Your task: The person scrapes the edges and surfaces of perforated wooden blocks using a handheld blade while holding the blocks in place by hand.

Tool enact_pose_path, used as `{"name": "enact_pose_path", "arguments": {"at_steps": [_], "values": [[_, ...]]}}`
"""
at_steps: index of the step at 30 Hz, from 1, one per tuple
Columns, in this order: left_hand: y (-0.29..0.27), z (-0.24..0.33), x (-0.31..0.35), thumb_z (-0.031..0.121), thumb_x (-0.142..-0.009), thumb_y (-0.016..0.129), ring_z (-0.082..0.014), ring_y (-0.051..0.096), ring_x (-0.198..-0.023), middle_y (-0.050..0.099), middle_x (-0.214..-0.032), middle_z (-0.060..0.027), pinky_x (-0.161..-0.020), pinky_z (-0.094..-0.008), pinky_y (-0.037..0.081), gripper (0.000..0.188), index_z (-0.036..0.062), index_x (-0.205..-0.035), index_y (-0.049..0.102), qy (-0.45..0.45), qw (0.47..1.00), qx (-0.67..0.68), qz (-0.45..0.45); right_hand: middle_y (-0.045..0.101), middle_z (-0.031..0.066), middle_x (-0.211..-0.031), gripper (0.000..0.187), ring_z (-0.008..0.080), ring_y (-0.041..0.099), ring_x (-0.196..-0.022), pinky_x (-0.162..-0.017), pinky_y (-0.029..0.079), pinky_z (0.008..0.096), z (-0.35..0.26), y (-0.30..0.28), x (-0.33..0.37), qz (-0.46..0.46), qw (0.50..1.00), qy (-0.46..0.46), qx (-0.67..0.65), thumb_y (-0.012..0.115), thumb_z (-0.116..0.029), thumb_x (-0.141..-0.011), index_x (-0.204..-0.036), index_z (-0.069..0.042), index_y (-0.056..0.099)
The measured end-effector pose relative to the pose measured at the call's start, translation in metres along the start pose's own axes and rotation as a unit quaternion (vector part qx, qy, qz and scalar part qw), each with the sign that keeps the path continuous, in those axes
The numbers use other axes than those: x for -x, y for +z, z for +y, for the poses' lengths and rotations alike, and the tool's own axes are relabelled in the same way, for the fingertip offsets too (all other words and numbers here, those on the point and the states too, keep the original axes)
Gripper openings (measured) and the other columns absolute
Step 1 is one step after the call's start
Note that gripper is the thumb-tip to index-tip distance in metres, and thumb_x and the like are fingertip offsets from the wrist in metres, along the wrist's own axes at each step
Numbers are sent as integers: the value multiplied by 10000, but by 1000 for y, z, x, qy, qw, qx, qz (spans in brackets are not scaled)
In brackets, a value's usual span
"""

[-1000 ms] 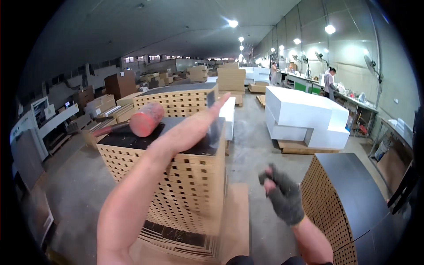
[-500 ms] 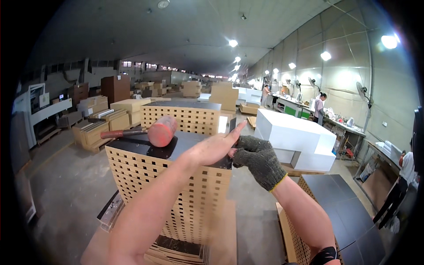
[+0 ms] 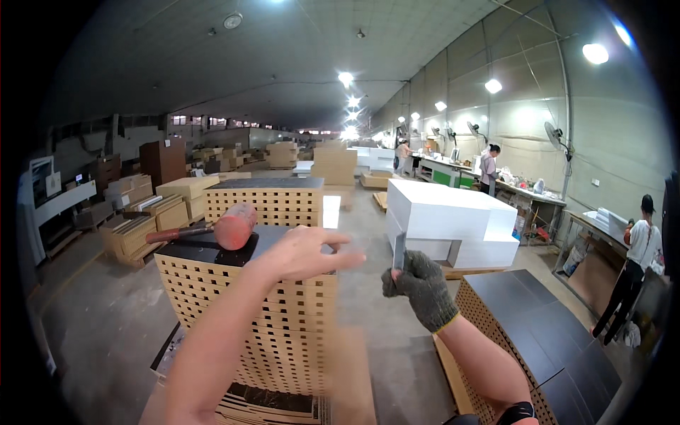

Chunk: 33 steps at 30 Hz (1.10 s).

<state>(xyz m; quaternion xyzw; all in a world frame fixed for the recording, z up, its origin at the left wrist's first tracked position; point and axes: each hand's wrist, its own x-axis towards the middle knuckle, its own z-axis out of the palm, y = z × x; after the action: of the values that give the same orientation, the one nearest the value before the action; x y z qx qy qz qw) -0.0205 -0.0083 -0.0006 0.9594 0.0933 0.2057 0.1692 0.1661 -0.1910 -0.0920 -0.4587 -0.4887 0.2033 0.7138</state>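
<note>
No text, label, brand or number was legible. Small pale plate (image 3: 595, 182) on the wall (image 3: 605, 145), up and right of the gloved right hand (image 3: 421, 287), was too small to read. Same for the pale sheet (image 3: 53, 185) on the machine (image 3: 64, 207), far left of the bare left hand (image 3: 304, 253).

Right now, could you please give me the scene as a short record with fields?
Left hand: bare left hand, open, fingers blurred, at the top of the near stack of notched boards; contact unclear
Right hand: right hand in a dark grey glove, gripping a flat grey blade upright
On near stack: red-headed mallet, lying on its side
Right foreground: dark-topped stack of notched boards
Beyond: white stack on a pallet
Others: three co-workers along the right side
</note>
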Motion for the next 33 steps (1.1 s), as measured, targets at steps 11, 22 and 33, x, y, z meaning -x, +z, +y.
{"name": "enact_pose_path", "arguments": {"at_steps": [11, 22, 33], "values": [[9, -26, 25, 342, -795, 881, -223, 721, -953, 769, -1120, -77, -834, -332, 578, 392, 75, -1074, 810, 127, 990, 21, 62, 620, 21, -898, 263, 114, 570, -797, -760, 500, 288, 36, -4, 34, -50, 989, -54, 128, 616, -201, -1053, -1198, 18, 629], [28, -29, 45, 244, -910, 758, -262, 686, -941, 779, -1110, -71, -849, -372, 583, 243, 87, -1091, 798, 151, 969, -79, 180, 677, 148, -807, 192, 312, 664, -680, -607, 519, 394, 28, 44, 32, -29, 862, -282, 421, 771, -140, -892, -1034, -28, 708], [19, -22, 59, 308, -683, 913, -340, 679, -1175, 711, -1289, -139, -999, -385, 567, 630, 55, -1229, 724, 170, 971, -81, 147, 672, 128, -789, 192, 356, 659, -709, -606, 512, 454, 16, 57, 18, -10, 818, -353, 455, 739, -139, -876, -1056, -84, 705]]}}
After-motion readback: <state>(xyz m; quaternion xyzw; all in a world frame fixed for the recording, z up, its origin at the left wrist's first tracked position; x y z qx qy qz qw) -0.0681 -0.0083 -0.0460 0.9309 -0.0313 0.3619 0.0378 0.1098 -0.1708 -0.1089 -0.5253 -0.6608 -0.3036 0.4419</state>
